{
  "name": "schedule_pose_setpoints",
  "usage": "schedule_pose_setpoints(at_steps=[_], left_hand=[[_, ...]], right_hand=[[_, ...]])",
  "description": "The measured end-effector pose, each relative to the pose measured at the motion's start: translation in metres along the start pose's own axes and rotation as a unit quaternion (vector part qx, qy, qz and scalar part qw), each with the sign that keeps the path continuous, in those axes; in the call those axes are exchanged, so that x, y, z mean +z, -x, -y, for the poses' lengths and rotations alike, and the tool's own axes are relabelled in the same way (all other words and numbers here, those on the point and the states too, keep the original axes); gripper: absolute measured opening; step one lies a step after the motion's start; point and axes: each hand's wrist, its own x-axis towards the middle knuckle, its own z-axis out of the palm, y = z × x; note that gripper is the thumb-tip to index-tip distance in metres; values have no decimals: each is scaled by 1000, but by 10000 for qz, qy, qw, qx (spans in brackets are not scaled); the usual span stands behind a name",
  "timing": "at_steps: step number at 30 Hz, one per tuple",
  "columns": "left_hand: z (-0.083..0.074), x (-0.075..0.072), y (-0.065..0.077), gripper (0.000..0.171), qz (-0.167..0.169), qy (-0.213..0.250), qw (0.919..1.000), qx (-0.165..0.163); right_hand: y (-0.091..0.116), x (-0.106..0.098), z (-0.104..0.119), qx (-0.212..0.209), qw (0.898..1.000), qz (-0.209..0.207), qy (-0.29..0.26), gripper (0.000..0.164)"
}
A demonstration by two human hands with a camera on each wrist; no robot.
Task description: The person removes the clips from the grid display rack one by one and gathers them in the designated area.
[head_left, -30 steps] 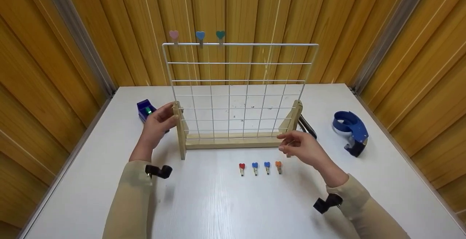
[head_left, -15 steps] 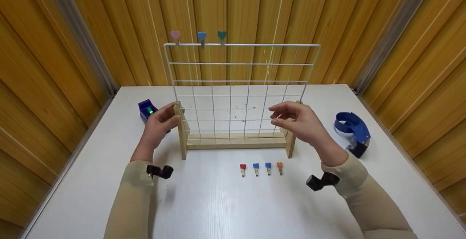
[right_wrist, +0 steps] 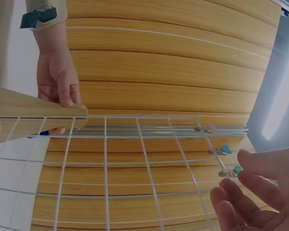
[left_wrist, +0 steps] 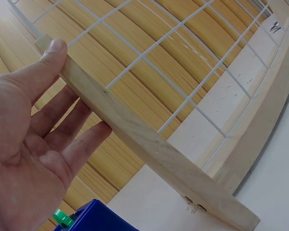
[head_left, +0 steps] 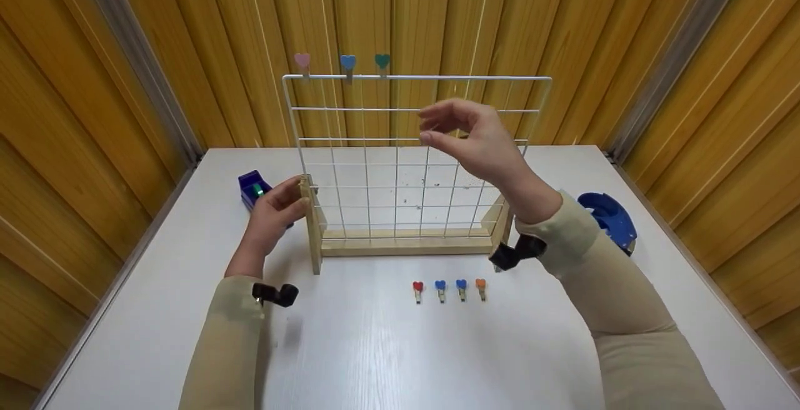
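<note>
Plainly, wire rack, head view: wire rack (head_left: 397,164) stands upright on the counter (head_left: 350,347), between wooden posts joined by a crossbar (head_left: 406,247); likely light and somewhat top-heavy, stiff as a frame, springy if one wire is pushed.
Left hand, head view: left hand (head_left: 273,213) grasps the left post (head_left: 312,235) near its top, a sound spot, since bare wood should slip less than smooth wire.
Right hand, head view: right hand (head_left: 472,138) hangs before the upper grid, fingers loosely bent, with nothing visible in them.
Heart clips, head view: pink clip (head_left: 302,60), light-blue clip (head_left: 348,62) and green clip (head_left: 382,61) sit on the top bar; red clip (head_left: 418,290), two blue clips (head_left: 441,289) and orange clip (head_left: 480,288) lie in a row on the counter. They look light and small, probably best pinched by the legs, as a heart might snap off.
Left post, left wrist view: the thumb lies on one side, bent fingers on the other; a rough patch (left_wrist: 195,206) near the foot could splinter, so higher is kinder.
Green clip, right wrist view: the thumb and fingers of the right hand are parted beside it; contact cannot be told.
</note>
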Motion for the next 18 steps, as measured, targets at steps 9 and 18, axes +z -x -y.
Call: schedule_pose_setpoints(at_steps=[9,18], left_hand=[[1,1,0,55,5,91,9999,131],[2,-1,0,57,-18,115,9998,147]], right_hand=[[-53,1,31,-330,9979,-552,-111,30],[-90,12,38,-164,9977,-242,607,29]])
